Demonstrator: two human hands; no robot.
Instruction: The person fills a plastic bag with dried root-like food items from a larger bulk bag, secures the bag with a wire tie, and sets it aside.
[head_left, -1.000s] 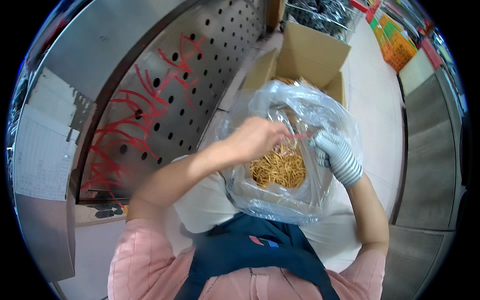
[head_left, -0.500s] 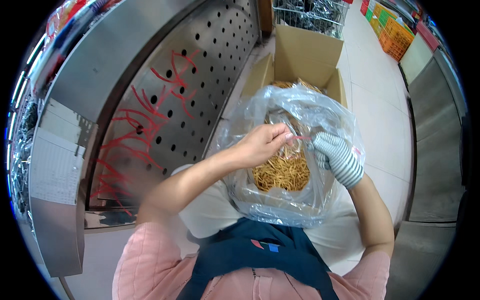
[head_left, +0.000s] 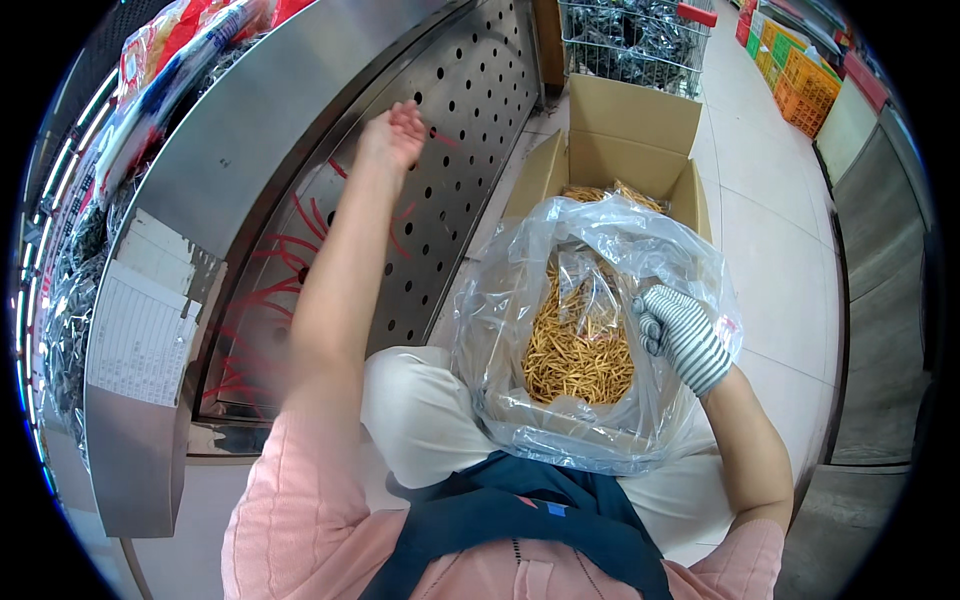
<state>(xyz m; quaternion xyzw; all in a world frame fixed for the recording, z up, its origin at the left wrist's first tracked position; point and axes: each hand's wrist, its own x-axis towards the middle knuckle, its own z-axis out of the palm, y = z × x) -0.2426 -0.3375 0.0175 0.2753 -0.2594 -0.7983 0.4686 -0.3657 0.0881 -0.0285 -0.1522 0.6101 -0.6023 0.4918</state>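
Note:
My bare left hand (head_left: 395, 135) is stretched out to the perforated metal panel (head_left: 460, 125), its fingers curled in among loose red twist ties (head_left: 312, 215). One red strip shows just beside the fingertips; whether they hold it is hidden. My right hand (head_left: 683, 335), in a grey-and-white striped glove, is closed on the gathered neck of a small clear plastic bag (head_left: 590, 290). Thin golden-brown sticks (head_left: 575, 350) lie under and around that bag, inside a large clear liner bag (head_left: 490, 320) spread open in my lap area.
An open cardboard box (head_left: 632, 120) stands beyond the liner, with more golden sticks in it. Behind it is a wire cart (head_left: 640, 45) of dark packages. Orange crates (head_left: 805, 90) stand far right. A metal ledge (head_left: 250, 110) curves along the left; a dark cabinet (head_left: 885, 350) borders the right.
My left hand has left the spot beside my right hand, where a red tie showed between them, and moved up and left to the metal panel. The right hand stays over the liner.

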